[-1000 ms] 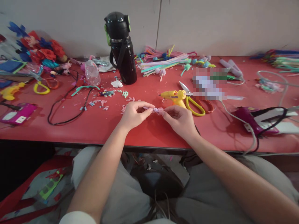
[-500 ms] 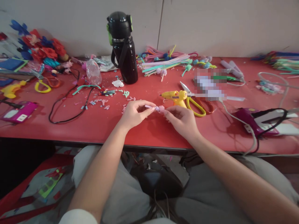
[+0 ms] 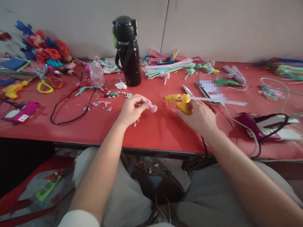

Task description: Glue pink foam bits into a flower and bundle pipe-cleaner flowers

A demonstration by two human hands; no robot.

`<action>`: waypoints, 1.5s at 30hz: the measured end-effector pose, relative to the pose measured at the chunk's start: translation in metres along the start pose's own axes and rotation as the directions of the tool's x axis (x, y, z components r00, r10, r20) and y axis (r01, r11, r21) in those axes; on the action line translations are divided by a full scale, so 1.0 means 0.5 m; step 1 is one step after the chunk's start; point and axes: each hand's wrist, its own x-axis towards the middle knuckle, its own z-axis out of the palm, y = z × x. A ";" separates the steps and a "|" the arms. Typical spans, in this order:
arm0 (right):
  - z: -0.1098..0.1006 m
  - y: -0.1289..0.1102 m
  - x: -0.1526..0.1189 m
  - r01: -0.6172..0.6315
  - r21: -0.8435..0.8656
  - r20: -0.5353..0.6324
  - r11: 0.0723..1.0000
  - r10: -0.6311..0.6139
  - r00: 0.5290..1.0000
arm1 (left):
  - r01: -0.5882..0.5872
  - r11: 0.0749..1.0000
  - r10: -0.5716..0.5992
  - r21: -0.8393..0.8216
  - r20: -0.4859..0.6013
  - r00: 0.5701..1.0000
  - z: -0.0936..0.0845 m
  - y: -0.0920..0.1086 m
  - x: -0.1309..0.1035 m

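My left hand (image 3: 133,110) pinches a small pink and lilac fuzzy pipe-cleaner piece (image 3: 153,108) between thumb and fingertips. Its rounded pink end sticks out to the right. My right hand (image 3: 201,115) is closed around the handle of a yellow hot glue gun (image 3: 176,99). The thumb lies along the front of the handle, while the other fingers are partly hidden behind it. The nozzle points left, toward the pink piece but apart from it. A long clear glue stick (image 3: 222,101) juts from the gun's back. Beneath the right hand, scissors (image 3: 188,90) are mostly covered.
A black bottle (image 3: 129,60) stands behind my hands. Pipe cleaners (image 3: 169,67) lie along the wall, and a phone (image 3: 209,90) rests to the right. Purple power strips (image 3: 258,126) and cables sit at both sides. Pink and blue scraps (image 3: 106,104) litter the left.
My right hand has let go of the pink piece and moved right onto the glue gun. My left hand keeps the piece, now slightly further left. A black cord now shows below my right wrist.
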 end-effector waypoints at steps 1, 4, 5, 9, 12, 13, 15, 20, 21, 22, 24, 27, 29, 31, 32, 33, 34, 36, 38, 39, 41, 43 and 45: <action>0.009 -0.005 0.006 0.008 -0.009 0.018 1.000 -0.008 1.000 | 0.007 1.000 -0.007 0.004 0.000 1.000 0.000 0.000 0.001; 0.027 -0.018 0.023 -0.004 0.072 0.060 0.997 0.000 0.998 | 0.058 0.998 -0.058 -0.018 0.002 0.998 -0.001 -0.005 0.004; 0.030 -0.021 0.027 -0.023 0.149 0.081 0.989 0.011 0.997 | 0.067 0.997 -0.068 -0.035 -0.010 0.998 -0.002 -0.008 0.005; 0.035 -0.022 0.026 -0.104 0.600 0.203 0.793 -0.026 0.979 | 0.072 0.993 -0.082 -0.097 -0.105 0.991 -0.006 -0.027 0.011; 0.037 -0.023 0.009 -0.177 0.802 0.270 0.571 -0.082 0.959 | 0.083 0.991 -0.099 -0.105 -0.150 0.984 -0.009 -0.035 0.015; 0.037 -0.025 0.003 -0.202 0.821 0.288 0.534 -0.083 0.954 | 0.087 0.991 -0.102 -0.101 -0.158 0.982 -0.009 -0.036 0.015; 0.037 -0.030 -0.009 -0.214 0.830 0.293 0.514 -0.076 0.953 | 0.092 0.992 -0.106 -0.092 -0.162 0.981 -0.008 -0.034 0.014; 0.033 -0.046 -0.026 -0.086 0.830 0.232 0.551 -0.201 0.952 | 0.096 0.992 -0.110 -0.086 -0.172 0.979 0.000 -0.025 0.009; 0.032 -0.048 -0.027 -0.059 0.825 0.224 0.562 -0.228 0.948 | 0.091 0.992 -0.105 -0.083 -0.176 0.979 0.002 -0.023 0.008; 0.032 -0.049 -0.028 -0.034 0.820 0.214 0.571 -0.251 0.944 | 0.083 0.993 -0.096 -0.079 -0.177 0.980 0.003 -0.021 0.008; 0.033 -0.049 -0.028 0.005 0.811 0.198 0.585 -0.283 0.939 | 0.067 0.995 -0.078 -0.070 -0.171 0.982 0.005 -0.018 0.008; 0.036 -0.047 -0.028 0.024 0.804 0.194 0.594 -0.300 0.934 | 0.061 0.996 -0.069 -0.058 -0.163 0.984 0.006 -0.015 0.007; 0.038 -0.045 -0.028 0.033 0.801 0.190 0.598 -0.307 0.933 | 0.060 0.997 -0.068 -0.056 -0.162 0.984 0.006 -0.015 0.006; 0.038 -0.045 -0.028 0.045 0.797 0.188 0.602 -0.319 0.929 | 0.055 0.996 -0.065 -0.074 -0.153 0.986 0.006 -0.016 0.006; 0.038 -0.045 -0.028 0.050 0.797 0.187 0.602 -0.325 0.927 | 0.053 0.995 -0.065 -0.083 -0.149 0.987 0.006 -0.017 0.005; 0.038 -0.046 -0.029 0.052 0.796 0.189 0.603 -0.329 0.925 | 0.052 0.995 -0.065 -0.089 -0.148 0.987 0.006 -0.017 0.005; 0.037 -0.046 -0.029 0.050 0.794 0.192 0.606 -0.328 0.925 | 0.051 0.995 -0.063 -0.088 -0.149 0.987 0.007 -0.018 0.005; 0.036 -0.047 -0.029 0.043 0.784 0.204 0.619 -0.322 0.925 | 0.045 0.997 -0.055 -0.069 -0.152 0.987 0.007 -0.018 0.004; 0.035 -0.047 -0.030 0.038 0.770 0.215 0.637 -0.315 0.924 | 0.040 0.998 -0.048 -0.057 -0.148 0.988 0.008 -0.018 0.004; 0.035 -0.047 -0.030 0.037 0.763 0.220 0.645 -0.313 0.924 | 0.042 0.997 -0.050 -0.058 -0.146 0.988 0.008 -0.018 0.004; 0.036 -0.046 -0.030 0.039 0.753 0.224 0.657 -0.311 0.923 | 0.052 0.996 -0.062 -0.070 -0.143 0.988 0.008 -0.018 0.003; 0.037 -0.045 -0.030 0.045 0.746 0.223 0.664 -0.313 0.923 | 0.054 0.996 -0.065 -0.076 -0.149 0.987 0.007 -0.018 0.003; 0.038 -0.045 -0.030 0.053 0.742 0.218 0.669 -0.315 0.924 | 0.049 0.997 -0.059 -0.063 -0.158 0.986 0.005 -0.018 0.003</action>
